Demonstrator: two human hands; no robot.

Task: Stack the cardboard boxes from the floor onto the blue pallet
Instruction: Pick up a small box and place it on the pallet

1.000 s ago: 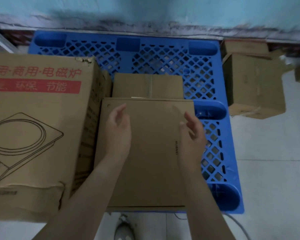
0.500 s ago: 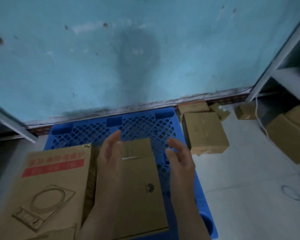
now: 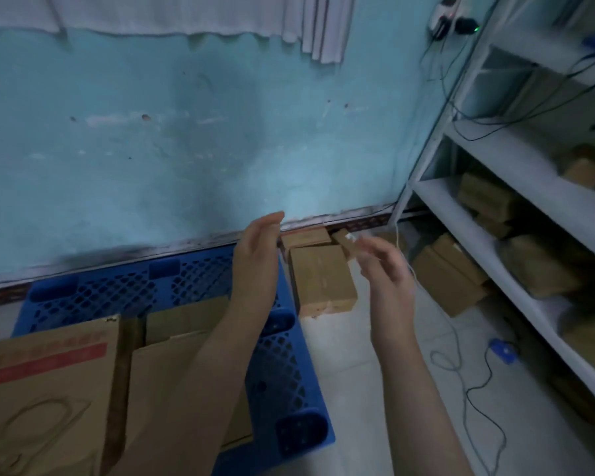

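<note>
The blue pallet (image 3: 100, 290) lies against the teal wall at lower left. On it stand a large printed carton (image 3: 45, 389), a flat brown box (image 3: 165, 369) and a smaller box (image 3: 182, 316) behind that. My left hand (image 3: 256, 259) is raised over the pallet's right edge, fingers apart and empty. My right hand (image 3: 387, 269) hovers above the floor, fingers loosely spread and empty. Between them, on the floor beside the pallet, sits a brown cardboard box (image 3: 320, 280) with a smaller box (image 3: 304, 238) behind it at the wall.
A white metal shelf rack (image 3: 516, 214) fills the right side and holds several cardboard boxes. More boxes (image 3: 450, 273) lie on the floor under it. Loose cables (image 3: 461, 365) and a blue object (image 3: 502, 350) lie on the tiled floor at right.
The view has swung up and to the right, away from the flat box. Both hands lifted off that box and moved right, toward the floor boxes beside the pallet.
</note>
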